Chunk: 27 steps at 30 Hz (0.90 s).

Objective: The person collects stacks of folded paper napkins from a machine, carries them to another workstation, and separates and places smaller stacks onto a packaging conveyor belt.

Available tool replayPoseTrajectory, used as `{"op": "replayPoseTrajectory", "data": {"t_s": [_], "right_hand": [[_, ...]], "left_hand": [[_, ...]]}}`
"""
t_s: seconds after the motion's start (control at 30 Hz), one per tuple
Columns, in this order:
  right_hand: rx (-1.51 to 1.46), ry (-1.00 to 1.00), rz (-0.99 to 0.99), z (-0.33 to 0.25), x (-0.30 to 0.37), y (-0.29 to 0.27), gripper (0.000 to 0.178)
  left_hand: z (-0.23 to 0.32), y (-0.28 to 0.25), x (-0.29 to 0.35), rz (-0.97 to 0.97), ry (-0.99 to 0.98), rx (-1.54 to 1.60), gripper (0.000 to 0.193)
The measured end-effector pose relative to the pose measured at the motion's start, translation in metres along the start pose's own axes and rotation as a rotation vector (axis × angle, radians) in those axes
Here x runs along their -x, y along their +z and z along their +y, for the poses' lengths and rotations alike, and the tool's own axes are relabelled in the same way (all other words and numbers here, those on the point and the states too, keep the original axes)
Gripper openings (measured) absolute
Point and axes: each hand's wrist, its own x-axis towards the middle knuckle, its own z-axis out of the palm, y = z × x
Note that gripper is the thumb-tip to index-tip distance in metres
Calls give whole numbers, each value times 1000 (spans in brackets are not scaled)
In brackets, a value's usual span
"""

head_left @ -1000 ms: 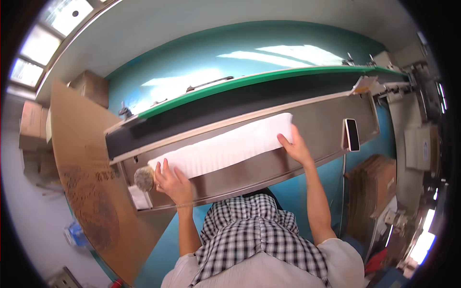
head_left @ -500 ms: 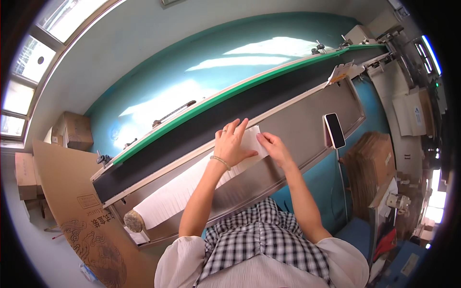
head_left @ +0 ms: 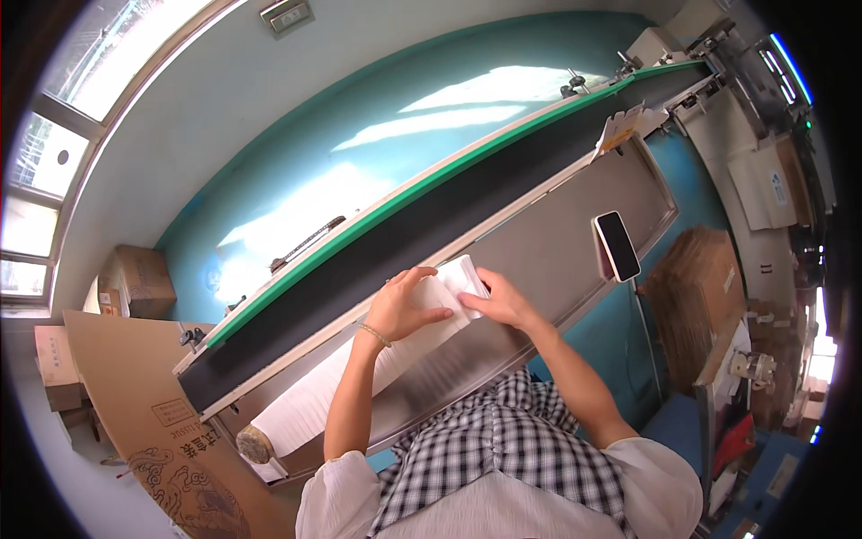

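A long, white, paper-like bundle (head_left: 406,349) lies across the brownish metal desk (head_left: 561,232), its long axis slanting from the lower left up to the frame's centre. Both hands are at that upper-right end: the right hand (head_left: 503,302), nearer the tip, pinches it; the left hand (head_left: 395,305) covers it just beside, whether gripping I can't tell.
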Motion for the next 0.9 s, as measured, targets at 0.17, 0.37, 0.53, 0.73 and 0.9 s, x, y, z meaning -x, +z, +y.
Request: {"op": "replayPoseTrajectory", "data": {"t_s": [0.17, 0.37, 0.53, 0.73, 0.9], "right_hand": [[-696, 22, 222, -16, -64, -9, 35], [144, -159, -22, -5, -10, 32, 44], [-43, -83, 1, 1, -1, 36, 42], [-110, 54, -105, -3, 1, 22, 37], [-185, 110, -135, -2, -3, 21, 35]], "left_hand": [[0, 2, 0, 41, 49, -33, 67], [-9, -2, 2, 28, 87, -54, 78], [-4, -9, 13, 4, 57, -180, 90], [-11, -9, 16, -3, 14, -60, 93], [-14, -7, 19, 65, 116, -53, 79]]}}
